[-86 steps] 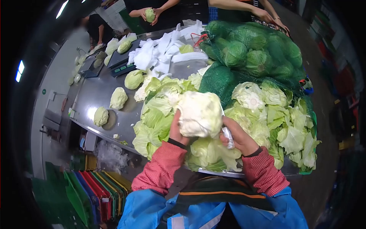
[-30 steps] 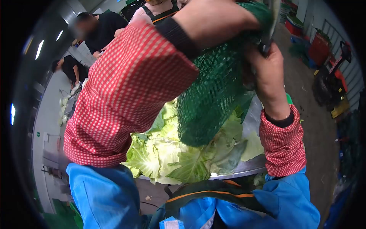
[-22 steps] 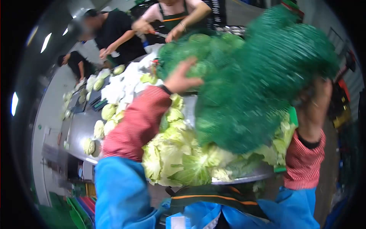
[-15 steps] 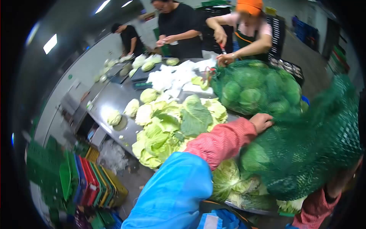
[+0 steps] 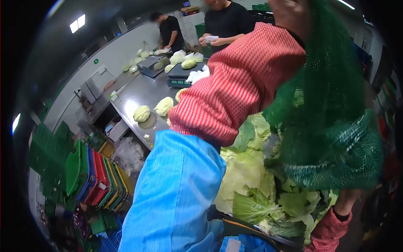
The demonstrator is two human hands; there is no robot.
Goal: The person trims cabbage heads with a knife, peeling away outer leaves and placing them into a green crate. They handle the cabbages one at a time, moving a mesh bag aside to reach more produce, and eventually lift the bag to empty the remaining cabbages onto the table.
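My left hand (image 5: 291, 17) is raised high at the top edge, and a green mesh bag (image 5: 331, 126) hangs stretched from beside it. Its fingers are partly cut off, but they appear closed on the mesh. My right hand (image 5: 348, 199) is low on the right under the bag's bottom; the mesh hides its fingers. Whether any cabbage remains inside the bag is hard to see through the folds. Below lie loose cabbage leaves (image 5: 252, 180), pale and green, with a torn green leaf (image 5: 252, 206) near my body.
Trimmed cabbages (image 5: 142, 113) sit on the steel table (image 5: 126, 98). A scale (image 5: 180, 77) holds a cabbage farther back. Across the table a person in black (image 5: 226, 23) handles something white; another person (image 5: 170, 31) works behind. Stacked coloured crates (image 5: 100, 176) stand at lower left.
My left hand has risen from the bag's side to the top of the view, drawing the mesh upward. My right hand has shifted left. The view has turned, and my arm covers the filled bag's area.
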